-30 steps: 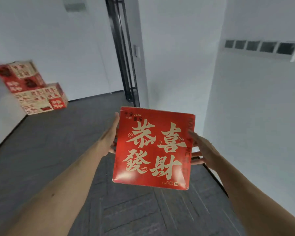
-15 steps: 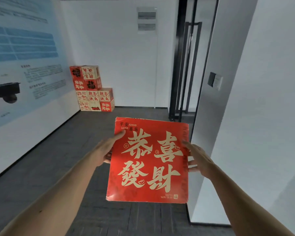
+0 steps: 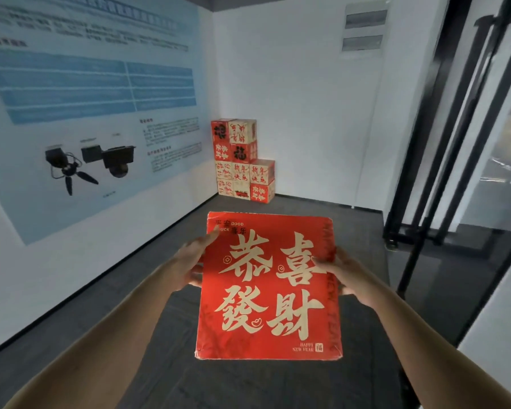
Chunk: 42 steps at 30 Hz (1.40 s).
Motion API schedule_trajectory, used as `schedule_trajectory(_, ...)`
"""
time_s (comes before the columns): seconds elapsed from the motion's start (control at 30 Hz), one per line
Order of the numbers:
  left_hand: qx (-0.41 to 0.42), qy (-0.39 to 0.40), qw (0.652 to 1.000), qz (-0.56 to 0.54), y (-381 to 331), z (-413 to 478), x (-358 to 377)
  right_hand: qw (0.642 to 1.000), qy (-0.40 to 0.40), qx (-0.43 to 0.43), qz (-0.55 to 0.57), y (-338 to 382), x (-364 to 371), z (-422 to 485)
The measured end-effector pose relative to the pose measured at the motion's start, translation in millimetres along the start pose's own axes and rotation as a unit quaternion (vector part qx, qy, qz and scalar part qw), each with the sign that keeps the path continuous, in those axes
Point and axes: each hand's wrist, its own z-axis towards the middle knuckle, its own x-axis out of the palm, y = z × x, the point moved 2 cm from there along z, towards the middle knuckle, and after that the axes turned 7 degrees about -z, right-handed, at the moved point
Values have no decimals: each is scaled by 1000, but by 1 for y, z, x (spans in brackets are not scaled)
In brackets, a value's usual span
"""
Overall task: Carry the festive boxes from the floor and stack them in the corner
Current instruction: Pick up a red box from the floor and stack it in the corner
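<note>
1. Between both hands, out in front of the chest, a red box (image 3: 269, 287) is carried over the floor (image 3: 136, 290). The left hand (image 3: 189, 262) presses its left edge and the right hand (image 3: 344, 274) its right edge, each closed on the box with the thumb on the top face.
2. By my reading, the step in hand is the carry: the box is off the floor and faces the stack (image 3: 242, 160) in the corner ahead, well apart from it.
3. The next move calls for walking up to the stack and setting the box level on a firm spot. The lower right column looks the easier place.
4. Writing on the box: large gold Chinese characters, "GOOD LUCK" at top left, "HAPPY NEW YEAR" at bottom right.
5. Stack boxes carry red and cream Chinese characters, too small to read.
6. A wall poster (image 3: 92, 107) shows camera gear; its text is blurred.
</note>
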Motion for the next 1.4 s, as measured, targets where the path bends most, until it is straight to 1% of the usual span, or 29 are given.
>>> schedule_trajectory(0.1, 6, -21, 999, -30, -24, 71, -8, 999, 15, -25, -39, 14, 3, 87)
schedule_trajectory(0.17, 11, -30, 998, -53, -43, 125, -12, 997, 1, -41, -64, 22, 0, 149)
schedule_trajectory(0.27, 22, -15, 998, -58, -76, 214, -13, 996, -28, -46, -76, 42, -11, 240)
schedule_trajectory(0.4, 48, -17, 997, -58, -130, 333, -8, 998, -65, -27, 6, 80, -27, 338)
schedule_trajectory(0.53, 85, 6, 996, -40, -173, 449, 11, 992, -91, -15, 82, 98, -49, 422)
schedule_trajectory(0.7, 96, 27, 994, -42, -207, 587, 46, 988, -115, -6, 101, 104, -87, 544)
schedule_trajectory(0.83, 89, 14, 995, -51, -234, 701, 75, 988, -116, -9, 105, 108, -122, 654)
schedule_trajectory(0.93, 94, -1, 994, -61, -271, 785, 96, 987, -112, -28, 108, 125, -154, 750)
schedule_trajectory(1.07, 107, -40, 991, -73, -322, 887, 101, 990, -91, -13, 104, 155, -184, 877)
schedule_trajectory(1.2, 119, -72, 988, -73, -358, 977, 87, 995, -52, -8, 85, 178, -187, 992)
schedule_trajectory(1.4, 145, -79, 984, -60, -398, 1135, 74, 995, -43, -1, 90, 193, -181, 1169)
